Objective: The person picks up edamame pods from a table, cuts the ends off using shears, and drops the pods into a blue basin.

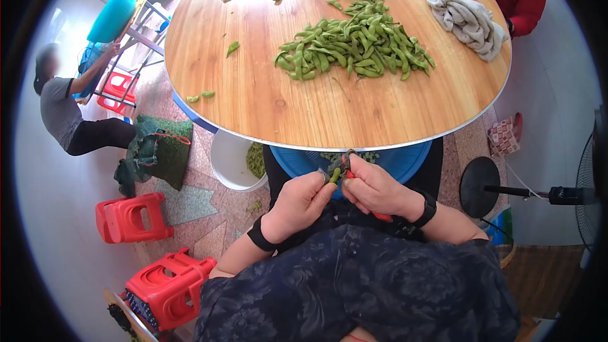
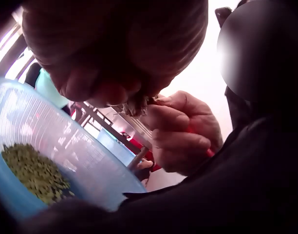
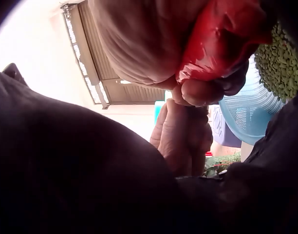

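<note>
Over the near edge of the table, my left hand (image 1: pixel 304 196) pinches a green soybean pod (image 1: pixel 335 176) between thumb and fingers. Close beside it, my right hand (image 1: pixel 383 190) grips a red-handled tool (image 1: pixel 382 216), its fingers curled round the handle. The tool's working end is hidden between the hands. In the right wrist view the shiny red handle (image 3: pixel 222 39) lies across the palm. Below the hands stands a blue basin (image 1: pixel 288 159); shelled green beans (image 2: pixel 32 170) lie in it. A pile of soybean pods (image 1: pixel 361 44) sits on the round wooden table (image 1: pixel 221 88).
A crumpled grey cloth (image 1: pixel 465 22) lies at the table's right. A white bucket (image 1: pixel 225 161) with green matter stands left of the basin. Red stools (image 1: pixel 133 218) are at the left, a black fan stand (image 1: pixel 479 187) at the right. Two other people are nearby.
</note>
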`<state>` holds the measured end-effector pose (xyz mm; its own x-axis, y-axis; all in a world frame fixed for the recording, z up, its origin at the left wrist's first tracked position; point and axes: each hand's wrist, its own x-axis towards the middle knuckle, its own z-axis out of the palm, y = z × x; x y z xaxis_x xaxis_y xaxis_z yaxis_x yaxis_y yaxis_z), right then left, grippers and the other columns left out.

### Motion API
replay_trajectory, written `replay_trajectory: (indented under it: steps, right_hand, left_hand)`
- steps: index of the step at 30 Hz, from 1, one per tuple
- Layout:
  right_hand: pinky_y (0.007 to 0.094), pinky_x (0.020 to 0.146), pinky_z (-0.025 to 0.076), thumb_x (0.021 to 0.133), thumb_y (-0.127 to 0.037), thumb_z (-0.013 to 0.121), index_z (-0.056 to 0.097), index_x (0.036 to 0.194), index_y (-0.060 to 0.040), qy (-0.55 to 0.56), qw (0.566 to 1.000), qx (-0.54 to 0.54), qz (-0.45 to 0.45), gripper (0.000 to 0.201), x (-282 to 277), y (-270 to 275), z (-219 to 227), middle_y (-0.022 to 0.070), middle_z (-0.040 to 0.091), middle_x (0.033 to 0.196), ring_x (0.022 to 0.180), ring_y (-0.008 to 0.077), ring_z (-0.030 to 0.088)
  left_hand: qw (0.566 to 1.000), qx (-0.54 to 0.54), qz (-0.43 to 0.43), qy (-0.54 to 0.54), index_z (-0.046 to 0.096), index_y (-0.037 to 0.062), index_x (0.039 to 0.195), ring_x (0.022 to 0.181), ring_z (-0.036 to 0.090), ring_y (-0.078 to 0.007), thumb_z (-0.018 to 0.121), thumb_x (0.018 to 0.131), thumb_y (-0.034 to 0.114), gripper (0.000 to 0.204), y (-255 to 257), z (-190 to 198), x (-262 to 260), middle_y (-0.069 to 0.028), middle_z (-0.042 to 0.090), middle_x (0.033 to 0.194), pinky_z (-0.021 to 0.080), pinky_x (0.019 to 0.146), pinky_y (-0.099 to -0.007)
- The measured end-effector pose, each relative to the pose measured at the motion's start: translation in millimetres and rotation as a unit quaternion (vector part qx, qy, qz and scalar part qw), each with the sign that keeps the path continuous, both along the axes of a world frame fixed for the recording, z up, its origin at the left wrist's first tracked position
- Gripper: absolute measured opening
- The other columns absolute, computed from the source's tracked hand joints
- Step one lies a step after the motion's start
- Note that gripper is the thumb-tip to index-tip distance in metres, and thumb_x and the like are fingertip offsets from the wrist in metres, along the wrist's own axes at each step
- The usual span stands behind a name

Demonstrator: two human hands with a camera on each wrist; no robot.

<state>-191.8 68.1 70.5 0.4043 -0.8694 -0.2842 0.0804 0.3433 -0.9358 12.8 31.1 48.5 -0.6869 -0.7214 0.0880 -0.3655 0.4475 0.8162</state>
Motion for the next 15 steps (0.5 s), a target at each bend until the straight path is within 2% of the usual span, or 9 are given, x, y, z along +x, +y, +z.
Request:
replay_trajectory:
  steps: [4,7,8,9,10,12,13,14,15]
  right_hand:
    - [0.0228,0.041,0.039,0.092,-0.009,0.036,0.042,0.101,-0.0046,-0.001,1.000,0.027,-0.003,0.012,4,-1,-8,0.0021,0.049,0.067,0.045,0.0089,0.047]
    - [0.0226,0.040,0.039,0.092,-0.008,0.037,0.043,0.102,-0.0055,-0.080,0.993,0.086,-0.004,0.012,8,-2,-24,0.0014,0.048,0.066,0.043,0.0092,0.046]
    - [0.0226,0.040,0.039,0.092,-0.008,0.037,0.043,0.102,-0.0055,-0.080,0.993,0.086,-0.005,0.012,7,-2,-26,0.0014,0.048,0.066,0.043,0.0092,0.046]
    - [0.0224,0.040,0.039,0.091,-0.008,0.038,0.044,0.102,-0.0061,-0.148,0.978,0.143,-0.014,0.013,7,-1,-24,0.0011,0.048,0.065,0.043,0.0093,0.045]
    - [0.0222,0.040,0.039,0.091,-0.009,0.039,0.044,0.103,-0.0068,-0.215,0.956,0.200,-0.023,0.013,6,-1,-23,0.0008,0.047,0.065,0.042,0.0094,0.045]
    - [0.0218,0.040,0.039,0.091,-0.010,0.040,0.045,0.103,-0.0072,-0.219,0.953,0.206,-0.036,0.013,6,-2,-31,0.0009,0.048,0.065,0.042,0.0095,0.045]
    - [0.0215,0.040,0.039,0.091,-0.011,0.042,0.045,0.103,-0.0077,-0.223,0.950,0.213,-0.052,0.012,6,-2,-34,0.0010,0.048,0.064,0.042,0.0095,0.045]
    - [0.0215,0.040,0.039,0.091,-0.011,0.042,0.045,0.103,-0.0077,-0.224,0.949,0.214,-0.055,0.012,5,-2,-37,0.0010,0.048,0.064,0.042,0.0095,0.045]
    - [0.0215,0.041,0.039,0.092,-0.012,0.042,0.045,0.102,-0.0078,-0.194,0.954,0.216,-0.079,0.012,5,-3,-38,0.0010,0.048,0.064,0.043,0.0096,0.045]
  left_hand:
    - [0.994,-0.106,-0.009,0.004,0.048,0.0002,0.076,0.055,0.044,-0.0291,0.059,0.091,0.010,0.021,0,-3,-2,-0.0162,0.044,0.066,0.039,0.053,-0.0349]
    - [1.000,0.012,-0.013,0.001,0.051,0.0025,0.079,0.054,0.044,-0.0224,0.056,0.094,0.015,0.020,-4,-20,4,-0.0099,0.045,0.064,0.038,0.053,-0.0324]
    - [0.945,0.320,0.001,0.072,0.051,0.0055,0.080,0.055,0.045,-0.0189,0.054,0.096,0.019,0.022,-8,-23,8,-0.0056,0.047,0.064,0.038,0.054,-0.0299]
    - [0.792,0.595,0.017,0.135,0.051,0.0084,0.080,0.056,0.046,-0.0155,0.052,0.098,0.023,0.023,-11,-25,10,-0.0013,0.049,0.064,0.039,0.055,-0.0274]
    - [0.792,0.595,0.017,0.135,0.051,0.0084,0.080,0.056,0.046,-0.0155,0.052,0.098,0.023,0.023,-11,-26,9,-0.0013,0.049,0.064,0.039,0.055,-0.0274]
    - [0.637,0.728,-0.006,0.254,0.054,0.0103,0.089,0.058,0.041,-0.0076,0.048,0.100,0.027,0.021,-10,-29,3,0.0038,0.046,0.066,0.037,0.058,-0.0223]
    - [0.671,0.704,0.035,0.231,0.056,0.0065,0.088,0.058,0.043,-0.0105,0.053,0.098,0.027,0.023,-10,-35,1,0.0025,0.045,0.065,0.038,0.056,-0.0253]
    - [0.670,0.706,0.033,0.229,0.056,0.0065,0.088,0.058,0.043,-0.0105,0.053,0.098,0.027,0.023,-11,-45,0,0.0025,0.045,0.065,0.038,0.056,-0.0253]
    - [0.857,0.491,0.028,0.151,0.056,0.0046,0.086,0.058,0.045,-0.0113,0.056,0.096,0.027,0.024,-13,-43,-7,0.0014,0.046,0.065,0.039,0.054,-0.0270]
